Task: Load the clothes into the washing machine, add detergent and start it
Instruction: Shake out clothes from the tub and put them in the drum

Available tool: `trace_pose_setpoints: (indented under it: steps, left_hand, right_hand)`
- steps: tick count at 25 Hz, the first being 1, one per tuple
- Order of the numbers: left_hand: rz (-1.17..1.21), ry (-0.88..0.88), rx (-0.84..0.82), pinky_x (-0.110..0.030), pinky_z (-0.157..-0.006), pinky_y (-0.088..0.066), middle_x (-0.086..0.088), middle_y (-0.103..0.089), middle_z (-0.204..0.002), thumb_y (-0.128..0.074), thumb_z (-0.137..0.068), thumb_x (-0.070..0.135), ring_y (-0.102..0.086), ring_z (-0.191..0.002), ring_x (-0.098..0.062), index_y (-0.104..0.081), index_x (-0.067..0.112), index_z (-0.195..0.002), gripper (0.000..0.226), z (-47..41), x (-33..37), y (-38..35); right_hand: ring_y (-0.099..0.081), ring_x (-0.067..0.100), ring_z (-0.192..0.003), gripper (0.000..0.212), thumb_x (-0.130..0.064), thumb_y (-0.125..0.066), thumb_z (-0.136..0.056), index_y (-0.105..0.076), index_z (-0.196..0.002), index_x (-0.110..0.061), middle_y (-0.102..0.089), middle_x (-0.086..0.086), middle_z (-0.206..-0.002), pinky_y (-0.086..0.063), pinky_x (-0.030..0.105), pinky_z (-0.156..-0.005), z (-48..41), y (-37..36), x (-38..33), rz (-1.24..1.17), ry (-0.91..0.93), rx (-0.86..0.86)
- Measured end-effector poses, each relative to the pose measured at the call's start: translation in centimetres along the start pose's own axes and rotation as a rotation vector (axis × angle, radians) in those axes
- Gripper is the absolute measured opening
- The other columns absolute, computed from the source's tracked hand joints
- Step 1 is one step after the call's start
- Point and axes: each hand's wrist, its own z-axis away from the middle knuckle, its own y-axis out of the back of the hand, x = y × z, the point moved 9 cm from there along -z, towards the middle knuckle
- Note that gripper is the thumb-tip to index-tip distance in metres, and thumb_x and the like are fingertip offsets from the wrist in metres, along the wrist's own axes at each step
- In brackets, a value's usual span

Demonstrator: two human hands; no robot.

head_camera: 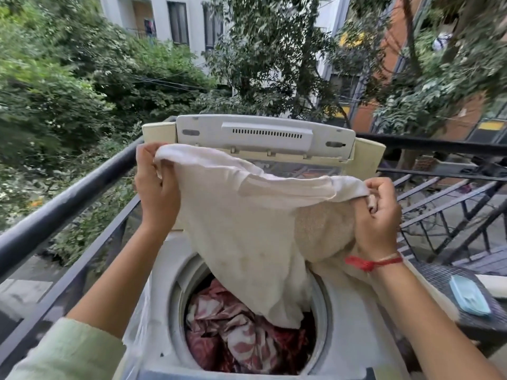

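A top-loading washing machine (162,292) stands in front of me with its lid (263,135) raised upright at the back. Red-and-white patterned clothes (233,335) lie inside the round drum. I hold a cream towel (247,229) spread above the opening; its lower end hangs down into the drum. My left hand (156,187) grips the towel's upper left corner. My right hand (378,215), with a red thread on the wrist, grips the upper right edge.
A black metal railing (63,201) runs along the left and behind the machine. To the right stands a dark woven surface (439,272) with a pale blue flat lid (469,294) on it. Trees and buildings lie beyond.
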Motion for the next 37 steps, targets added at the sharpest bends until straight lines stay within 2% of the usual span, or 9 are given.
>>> trace_pose_setpoints:
  steps: [2,6,8,17,21,26,30,33,37]
  left_hand:
    - [-0.110,0.075,-0.232,-0.019,-0.065,-0.041,0.011,-0.055,-0.082,-0.044,-0.095,0.012,-0.050,-0.070,0.004,-0.049,0.016,-0.100,0.008,2.3,-1.7,-1.8]
    - [-0.783,0.410,-1.840,-0.032,-0.083,-0.048,-0.003,-0.063,-0.112,-0.059,-0.090,0.025,-0.061,-0.101,-0.024,-0.056,0.015,-0.122,0.034,19.3,-10.7,-4.5]
    - [-0.861,0.500,-2.188,-0.028,-0.085,-0.045,0.003,-0.061,-0.114,-0.066,-0.085,0.035,-0.059,-0.100,-0.020,-0.056,0.024,-0.126,0.043,24.5,-10.6,-2.5]
    - [-0.913,0.225,-1.648,-0.047,-0.103,-0.039,-0.010,-0.031,-0.146,-0.065,-0.081,0.046,-0.039,-0.131,-0.033,-0.020,0.022,-0.145,0.082,28.0,-15.4,-9.7]
    - [-0.988,0.696,-1.814,-0.048,-0.113,-0.027,-0.010,0.012,-0.158,-0.069,-0.069,0.061,-0.013,-0.143,-0.037,0.003,0.021,-0.150,0.115,38.4,-22.3,-4.9]
    - [-0.229,1.043,-1.216,-0.025,-0.095,-0.042,-0.003,-0.049,-0.135,-0.069,-0.080,0.041,-0.049,-0.122,-0.018,-0.050,0.017,-0.130,0.058,31.3,-17.7,-8.6]
    - [0.282,0.918,-1.046,-0.021,-0.097,-0.044,0.007,-0.055,-0.128,-0.072,-0.060,0.063,-0.053,-0.118,-0.004,-0.049,0.028,-0.132,0.083,24.3,-11.5,-9.1]
    - [0.385,0.818,-1.101,-0.027,-0.090,-0.051,0.003,-0.062,-0.117,-0.076,-0.072,0.035,-0.060,-0.108,-0.010,-0.057,0.025,-0.123,0.055,23.2,-8.6,-11.0]
    - [0.461,0.800,-0.722,-0.037,-0.076,-0.051,0.001,-0.066,-0.082,-0.059,-0.088,0.023,-0.061,-0.082,-0.014,-0.068,0.020,-0.087,0.010,17.4,-8.5,-11.4]
  right_hand:
    - [-0.052,0.001,-0.065,0.006,-0.030,-0.058,-0.077,-0.054,-0.080,-0.028,-0.057,-0.011,-0.072,-0.041,0.017,-0.060,2.1,-3.5,0.8,0.021,-0.039,-0.404]
    - [-0.062,0.013,-0.080,0.015,-0.033,-0.070,-0.074,-0.056,-0.072,-0.040,-0.062,-0.009,-0.087,-0.049,0.028,-0.067,13.6,-8.1,7.5,0.526,-0.305,-1.517]
    - [-0.060,0.003,-0.070,0.017,-0.029,-0.075,-0.072,-0.059,-0.072,-0.036,-0.059,-0.012,-0.077,-0.049,0.019,-0.059,17.0,-7.7,8.7,0.623,-0.397,-1.698]
    - [-0.053,0.014,-0.050,0.007,-0.030,-0.065,-0.084,-0.067,-0.081,-0.024,-0.062,0.000,-0.060,-0.037,0.024,-0.050,5.8,-7.2,3.7,0.277,-0.213,-0.586]
    - [-0.064,0.018,-0.075,0.018,-0.029,-0.057,-0.090,-0.065,-0.101,-0.017,-0.069,0.004,-0.090,-0.046,0.020,-0.060,10.0,-9.0,5.7,0.280,-0.314,-0.746]
    - [-0.059,0.017,-0.080,0.005,-0.021,-0.069,-0.081,-0.067,-0.076,-0.023,-0.061,-0.002,-0.082,-0.050,0.031,-0.071,19.2,-9.8,12.2,0.238,-0.766,-0.908]
    - [-0.060,0.001,-0.071,0.010,-0.002,-0.065,-0.082,-0.068,-0.077,-0.010,-0.064,0.004,-0.079,-0.044,0.008,-0.067,15.9,-10.1,9.1,-0.275,-0.782,-0.559]
    - [-0.060,0.000,-0.067,0.007,-0.002,-0.066,-0.081,-0.067,-0.084,-0.008,-0.066,0.000,-0.077,-0.047,0.013,-0.065,13.2,-11.0,4.7,-0.450,-0.673,-0.622]
    - [-0.056,0.016,-0.107,0.068,-0.027,-0.082,-0.066,-0.049,-0.125,-0.030,-0.050,-0.004,-0.127,-0.048,0.035,-0.092,12.5,-9.5,5.3,0.063,-0.448,-0.731]
